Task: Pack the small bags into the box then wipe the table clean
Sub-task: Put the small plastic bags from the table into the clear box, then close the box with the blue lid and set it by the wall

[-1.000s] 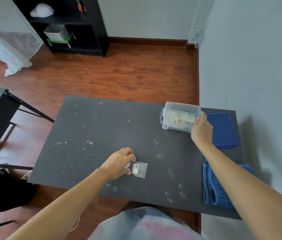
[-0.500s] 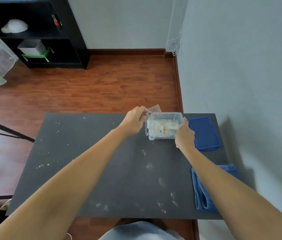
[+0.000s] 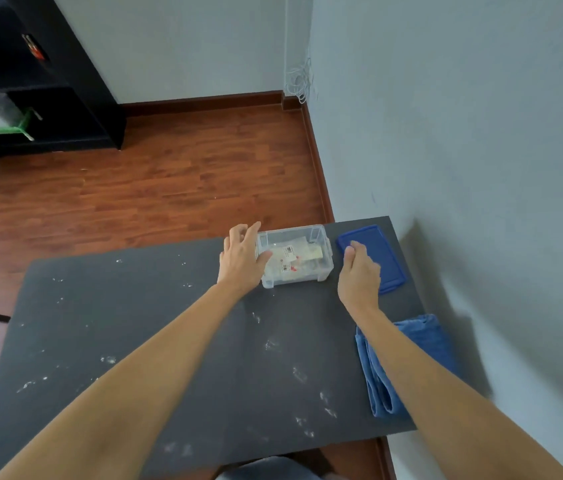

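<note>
Two hands up: my left hand (image 3: 241, 259) rests open against the box (image 3: 294, 255), bags (image 3: 292, 260) inside it; my right hand (image 3: 358, 271) hovers open at the lid (image 3: 382, 252). Packing looks done; the cloth (image 3: 425, 337) lies unused, the table (image 3: 155, 327) dusty.

Black shelving unit (image 3: 65, 98) stands against the far wall. Coiled white cable (image 3: 299, 79) hangs in the corner above the wooden floor (image 3: 169, 188).

The table (image 3: 134, 341) is dark grey, speckled with white smears (image 3: 299, 374). The box (image 3: 294, 282) is clear; bags (image 3: 290, 259) inside show white labels and red spots. Lid (image 3: 387, 258) deep blue, cloth (image 3: 422, 341) lighter blue.
</note>
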Demonstrator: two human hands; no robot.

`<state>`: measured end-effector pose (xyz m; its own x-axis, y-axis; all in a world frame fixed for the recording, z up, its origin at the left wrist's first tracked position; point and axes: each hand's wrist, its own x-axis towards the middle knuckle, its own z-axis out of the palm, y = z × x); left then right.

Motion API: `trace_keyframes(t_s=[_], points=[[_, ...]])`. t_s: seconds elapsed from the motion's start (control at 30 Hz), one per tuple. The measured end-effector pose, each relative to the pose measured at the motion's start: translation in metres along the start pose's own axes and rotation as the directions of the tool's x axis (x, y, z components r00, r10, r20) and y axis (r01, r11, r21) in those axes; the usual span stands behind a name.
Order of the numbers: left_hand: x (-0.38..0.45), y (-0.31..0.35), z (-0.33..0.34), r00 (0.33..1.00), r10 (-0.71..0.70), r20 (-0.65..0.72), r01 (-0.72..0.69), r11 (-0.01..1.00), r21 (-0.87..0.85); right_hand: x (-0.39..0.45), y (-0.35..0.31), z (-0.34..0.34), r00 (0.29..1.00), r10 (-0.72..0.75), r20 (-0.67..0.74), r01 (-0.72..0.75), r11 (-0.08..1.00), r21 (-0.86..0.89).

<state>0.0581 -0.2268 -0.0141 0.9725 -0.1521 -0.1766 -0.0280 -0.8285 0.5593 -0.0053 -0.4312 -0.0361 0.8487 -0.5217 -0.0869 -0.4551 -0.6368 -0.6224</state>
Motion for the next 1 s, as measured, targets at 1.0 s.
trace_keyframes(t_s=[1.0], points=[[0.006,0.0,-0.018,0.893,-0.116,0.434,0.38,0.709,-0.594,0.053,-0.064,-0.019,0.587,-0.325,0.742,0.624,0.765,-0.158]])
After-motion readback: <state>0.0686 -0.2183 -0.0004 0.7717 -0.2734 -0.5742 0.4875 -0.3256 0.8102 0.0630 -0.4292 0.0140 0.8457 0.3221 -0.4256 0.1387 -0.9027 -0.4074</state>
